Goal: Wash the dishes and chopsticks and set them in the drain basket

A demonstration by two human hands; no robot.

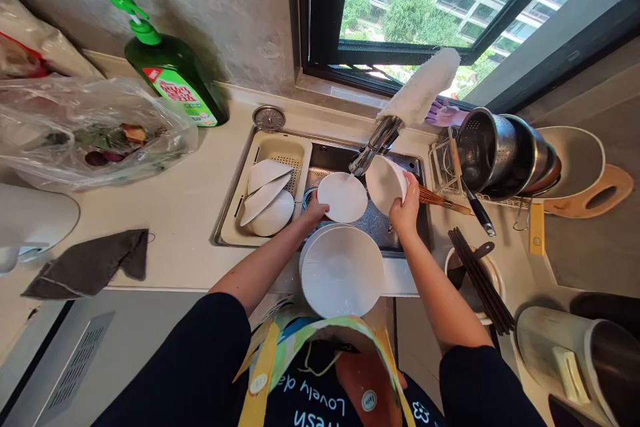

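Over the sink, my left hand point(316, 208) is closed on the edge of a small round white dish point(343, 197), which sits just below the faucet's spout. A white bowl point(385, 185), tilted on its side, is gripped at its right rim by my right hand point(407, 207). The dish and bowl nearly meet under the metal faucet point(373, 148). Close to my body, large white bowls point(343, 273), one in another, stand at the sink's front edge. Left of my left hand, several white bowls point(273, 213) lean in a beige drain basket point(231, 223).
A green soap bottle point(187, 83) and a plastic bag of scraps point(170, 127) stand left, above a grey cloth point(100, 263). On the right are a rack of pots point(493, 153), a whisk point(435, 197), chopsticks point(480, 277) and a large pot point(545, 340). An open window point(345, 53) is behind.
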